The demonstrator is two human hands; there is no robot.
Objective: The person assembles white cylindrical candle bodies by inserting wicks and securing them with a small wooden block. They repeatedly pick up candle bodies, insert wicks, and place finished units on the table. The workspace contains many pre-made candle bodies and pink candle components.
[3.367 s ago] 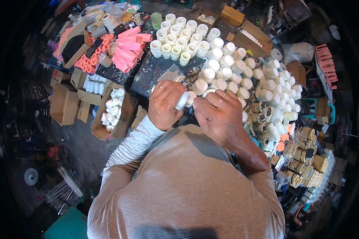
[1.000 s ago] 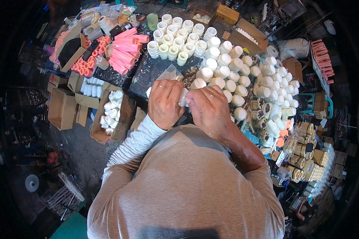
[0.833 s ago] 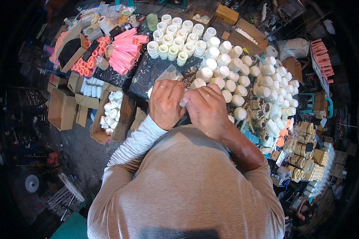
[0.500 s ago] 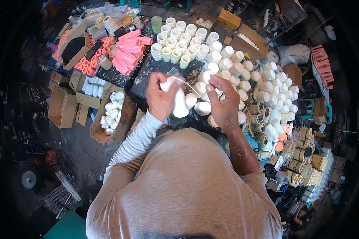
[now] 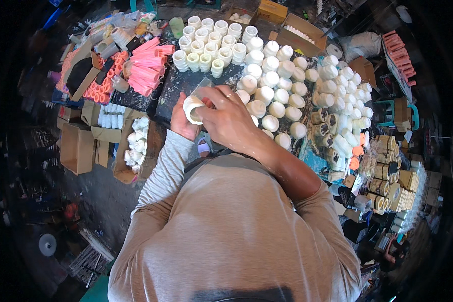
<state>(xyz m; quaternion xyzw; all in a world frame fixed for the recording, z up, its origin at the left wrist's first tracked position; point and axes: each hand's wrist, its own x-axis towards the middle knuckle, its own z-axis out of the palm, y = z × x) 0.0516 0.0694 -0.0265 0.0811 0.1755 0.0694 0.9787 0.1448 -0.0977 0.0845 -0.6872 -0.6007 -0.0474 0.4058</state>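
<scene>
— Head view: what are the two hands on?

— Both are on one white plastic fitting [image 5: 193, 109], a short ring-shaped piece held just above the near edge of the dark surface [image 5: 176, 95]. The left hand [image 5: 182, 121] cups it from below and behind, fingers closed around its body. The right hand [image 5: 230, 118] comes over from the right, its fingers curled onto the fitting's far side; a bit of clear plastic film [image 5: 202, 85] sticks up between them.

— Which way does the piece lie?

— Its open end faces up and toward the camera, so its short axis tilts toward the person. It sits left of the right palm and right at the left fingertips. The left hand is nearer and seems to carry the weight.

— And around it?

— Just beyond the hands stand rows of white capped fittings [image 5: 272, 80], upright, running off to the right. Pink tubes [image 5: 148, 68] lie further left on the surface, and an open cardboard box of white pieces [image 5: 136, 146] sits on the floor below the left forearm. Tan rolls [image 5: 387, 176] are stacked well apart at the right.
</scene>
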